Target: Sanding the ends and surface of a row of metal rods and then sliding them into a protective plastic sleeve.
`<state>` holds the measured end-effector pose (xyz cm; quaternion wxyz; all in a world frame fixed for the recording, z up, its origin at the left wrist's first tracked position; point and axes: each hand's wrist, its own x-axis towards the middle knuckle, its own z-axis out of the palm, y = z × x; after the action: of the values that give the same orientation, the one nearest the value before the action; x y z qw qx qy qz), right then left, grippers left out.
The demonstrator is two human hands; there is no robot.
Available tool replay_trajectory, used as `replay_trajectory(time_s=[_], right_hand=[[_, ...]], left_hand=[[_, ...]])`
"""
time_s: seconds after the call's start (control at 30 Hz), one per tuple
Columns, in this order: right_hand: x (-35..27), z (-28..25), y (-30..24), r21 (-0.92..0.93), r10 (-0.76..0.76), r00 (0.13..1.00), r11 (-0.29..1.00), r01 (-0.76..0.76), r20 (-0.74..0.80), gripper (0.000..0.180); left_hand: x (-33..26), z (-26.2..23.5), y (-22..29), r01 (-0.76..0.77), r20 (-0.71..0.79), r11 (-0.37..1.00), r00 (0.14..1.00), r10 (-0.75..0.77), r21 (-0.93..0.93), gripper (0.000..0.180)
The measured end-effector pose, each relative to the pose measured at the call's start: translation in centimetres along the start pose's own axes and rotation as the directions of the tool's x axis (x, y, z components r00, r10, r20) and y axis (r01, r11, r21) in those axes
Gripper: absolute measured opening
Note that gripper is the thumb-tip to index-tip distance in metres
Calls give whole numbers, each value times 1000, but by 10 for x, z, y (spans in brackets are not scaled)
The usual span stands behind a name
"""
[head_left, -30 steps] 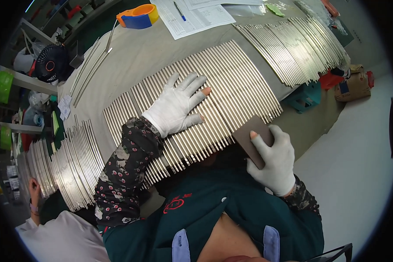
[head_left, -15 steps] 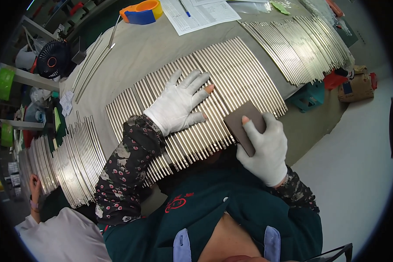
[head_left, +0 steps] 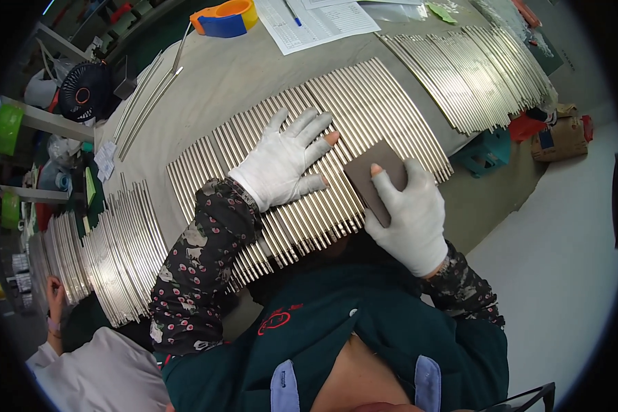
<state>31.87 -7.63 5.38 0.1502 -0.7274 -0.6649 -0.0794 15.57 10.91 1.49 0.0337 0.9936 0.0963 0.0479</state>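
Note:
A wide row of shiny metal rods (head_left: pixel 384 103) lies side by side on the table in front of me. My left hand (head_left: pixel 281 161), in a white glove with bare fingertips showing, rests flat on the rods with its fingers spread. In my right hand (head_left: pixel 412 220), gloved the same way, is a brown-grey rectangular sanding block (head_left: pixel 378 175). The thumb lies on top of the block and the fingers wrap its right side. The block sits over the right part of the row, near the rods' closer ends; its underside is hidden.
More rods (head_left: pixel 470 79) lie at the far right, and another batch (head_left: pixel 125 250) at the left. Paper sheets (head_left: pixel 316 31) with a pen and an orange-blue tape dispenser (head_left: pixel 224 18) are at the back. A co-worker's hand (head_left: pixel 55 295) shows at the lower left.
My right hand has slid the sanding block a little away from me and to the left over the rods. The left hand stays nearly in place.

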Motion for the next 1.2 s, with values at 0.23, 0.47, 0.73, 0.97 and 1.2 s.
replay_trajectory(time_s=[0.23, 0.47, 0.73, 0.97, 1.2], right_hand=[[-57, -35, 22, 135, 23, 1000, 991, -23, 3, 69], [-60, -27, 22, 139, 77, 997, 988, -73, -24, 70], [-52, -19, 15, 164, 68, 997, 984, -62, -32, 68], [1, 0, -7, 8, 31, 999, 1000, -31, -17, 55], [-33, -20, 0, 14, 9, 1000, 1000, -9, 29, 57]], left_hand=[[-3, 1, -2, -6, 17, 1000, 1000, 6, 10, 76], [-10, 0, -8, -49, 11, 999, 999, 49, -12, 75], [-5, -2, -2, -10, 18, 1000, 1000, 10, -13, 73], [-2, -4, 1, 5, 21, 1000, 1000, -5, 7, 71], [-4, -3, 1, 8, 48, 1000, 999, -8, 3, 74]])
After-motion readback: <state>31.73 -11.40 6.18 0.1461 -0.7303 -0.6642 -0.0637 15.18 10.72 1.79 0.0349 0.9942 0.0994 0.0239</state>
